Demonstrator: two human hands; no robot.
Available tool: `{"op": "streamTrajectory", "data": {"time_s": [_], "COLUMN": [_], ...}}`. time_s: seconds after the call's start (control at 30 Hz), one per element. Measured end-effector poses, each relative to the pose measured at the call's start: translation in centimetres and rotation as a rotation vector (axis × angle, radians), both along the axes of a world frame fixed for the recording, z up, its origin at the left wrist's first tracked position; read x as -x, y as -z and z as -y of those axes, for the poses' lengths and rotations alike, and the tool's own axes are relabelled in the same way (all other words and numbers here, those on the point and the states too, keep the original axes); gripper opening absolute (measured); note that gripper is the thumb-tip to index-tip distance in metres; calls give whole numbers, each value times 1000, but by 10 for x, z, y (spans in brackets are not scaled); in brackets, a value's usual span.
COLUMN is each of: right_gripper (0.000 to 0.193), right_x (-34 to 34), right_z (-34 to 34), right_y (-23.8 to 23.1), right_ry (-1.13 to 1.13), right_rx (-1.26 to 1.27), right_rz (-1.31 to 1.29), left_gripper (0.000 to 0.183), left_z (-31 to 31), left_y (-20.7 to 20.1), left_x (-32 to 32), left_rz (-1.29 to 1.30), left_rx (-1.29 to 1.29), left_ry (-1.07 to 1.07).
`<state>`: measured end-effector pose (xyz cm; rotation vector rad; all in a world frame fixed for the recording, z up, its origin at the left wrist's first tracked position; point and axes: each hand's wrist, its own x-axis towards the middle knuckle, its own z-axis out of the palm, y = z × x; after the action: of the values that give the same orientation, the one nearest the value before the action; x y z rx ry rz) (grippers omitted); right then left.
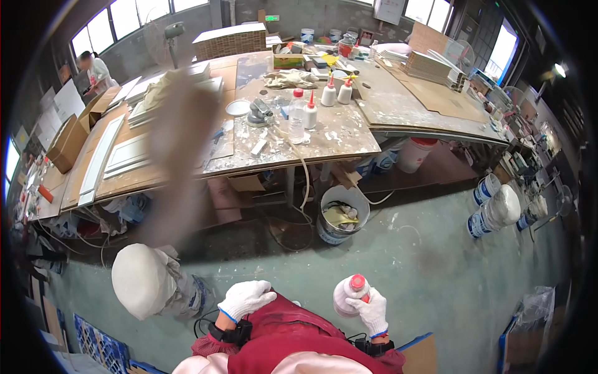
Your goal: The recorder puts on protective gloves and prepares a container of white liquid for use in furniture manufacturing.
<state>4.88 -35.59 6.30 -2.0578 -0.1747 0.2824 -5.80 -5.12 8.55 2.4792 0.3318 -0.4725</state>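
In my right hand (375,313), covered by a white knit glove, is a pale squeeze bottle (343,297) with a red cap, held over the floor beside my dark red apron (293,324). The fingers wrap around its side. My left hand (246,299), gloved the same way, lies at the left edge of the apron with its fingers curled inward; what they hold, if anything, is hidden. Ahead on the workbench (336,140) stand a clear bottle (296,118) with a red lid, a white glue bottle (310,113) with a red nozzle, and a grey sander (258,114).
A padded white stool (143,280) is at my left. Under the bench edge stands a bucket (342,230) with rags, near a hose (305,187). White panels (128,153) lie on the bench's left. Another person (96,75) is far left. A brownish blur (180,137) covers part of the view.
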Motion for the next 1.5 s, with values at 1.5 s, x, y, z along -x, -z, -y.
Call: {"op": "streamTrajectory", "data": {"time_s": [1.5], "right_gripper": [26], "right_x": [-276], "right_z": [265], "right_y": [33], "right_ry": [713], "right_rx": [-207], "right_rz": [-109], "left_gripper": [40], "left_z": [254], "left_y": [1], "left_x": [-458], "left_rz": [23], "left_rx": [-4], "left_ry": [745]}}
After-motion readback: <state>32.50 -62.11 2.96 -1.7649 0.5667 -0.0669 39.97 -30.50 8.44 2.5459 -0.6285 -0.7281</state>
